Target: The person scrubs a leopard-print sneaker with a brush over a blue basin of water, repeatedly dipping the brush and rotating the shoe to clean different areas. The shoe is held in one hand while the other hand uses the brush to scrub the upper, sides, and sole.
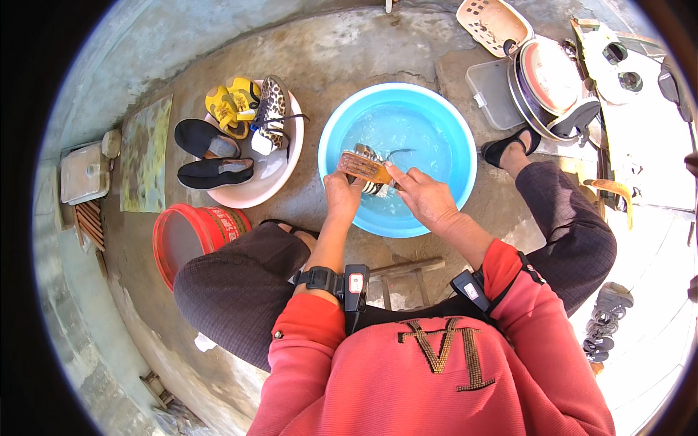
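A blue plastic basin [401, 231] with water stands before me. Over its near left part my left hand [343, 195] grips a leopard-print shoe [366, 150] with a striped side, partly hidden by the brush and my fingers. My right hand [426, 197] is closed on the handle of a wooden scrubbing brush [364, 167], which lies across the shoe. A dark lace trails in the water. To the left, a pale pink basin [297, 136] holds yellow shoes [222, 106], another leopard-print shoe [274, 103] and a pair of black slip-on shoes [215, 173], which overlap its rim.
A red bucket [203, 231] stands beside my left knee. At the upper right are stacked basins [548, 76], a clear plastic box [493, 101], a pale basket [493, 27] and a dark shoe [577, 117]. More dark shoes [608, 313] line the right side. Wooden slats [417, 267] lie below my forearms.
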`<state>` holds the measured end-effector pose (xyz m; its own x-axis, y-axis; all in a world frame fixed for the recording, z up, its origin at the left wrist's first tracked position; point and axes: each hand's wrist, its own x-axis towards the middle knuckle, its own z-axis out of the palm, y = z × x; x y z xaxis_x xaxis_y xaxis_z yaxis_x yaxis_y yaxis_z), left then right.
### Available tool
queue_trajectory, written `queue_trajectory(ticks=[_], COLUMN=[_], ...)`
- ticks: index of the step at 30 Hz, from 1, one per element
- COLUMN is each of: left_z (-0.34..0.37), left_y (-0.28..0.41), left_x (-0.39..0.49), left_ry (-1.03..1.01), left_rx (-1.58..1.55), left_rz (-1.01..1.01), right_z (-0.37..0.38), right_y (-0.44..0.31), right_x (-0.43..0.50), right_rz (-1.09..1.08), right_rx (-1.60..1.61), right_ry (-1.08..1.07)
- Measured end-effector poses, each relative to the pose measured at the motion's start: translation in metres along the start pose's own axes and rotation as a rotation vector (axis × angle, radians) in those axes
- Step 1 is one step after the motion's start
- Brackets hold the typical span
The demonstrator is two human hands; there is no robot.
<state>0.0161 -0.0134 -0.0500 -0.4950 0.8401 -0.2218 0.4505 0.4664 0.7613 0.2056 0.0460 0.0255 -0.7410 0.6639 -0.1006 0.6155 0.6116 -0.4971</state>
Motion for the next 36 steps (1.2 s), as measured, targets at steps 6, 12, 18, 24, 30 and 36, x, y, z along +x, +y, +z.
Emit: queue_trajectory(ticks=[6,12,18,24,30,36], left_z=[0.004,-0.009,-0.007,-0.003,-0.005,-0.006], left_y=[-0.006,-0.012,-0.007,-0.011,-0.013,-0.011], left_x=[-0.001,-0.002,-0.009,-0.015,-0.011,-0.014], left_ry=[-0.038,-0.016,-0.089,-0.048,-0.015,-0.114], left_rx=[-0.053,-0.288,-0.016,-0.03,0.072,0.033], left_rz=[-0.083,-0.112,-0.062,-0.09,0.129,-0.009], right_z=[0.003,-0.01,0.007,0.005,0.008,-0.007], right_y=[0.027,0.033,0.005,0.032,0.009,0.018], right_x=[-0.018,-0.01,-0.001,-0.005,-0.002,0.003], right_rz=[0.061,0.2,0.109,0.43,0.186,0.415], right_rx=[0.061,0.278,0.395,0.471,0.452,0.19], right_ry=[-0.047,0.006,-0.064,-0.046,-0.045,-0.143])
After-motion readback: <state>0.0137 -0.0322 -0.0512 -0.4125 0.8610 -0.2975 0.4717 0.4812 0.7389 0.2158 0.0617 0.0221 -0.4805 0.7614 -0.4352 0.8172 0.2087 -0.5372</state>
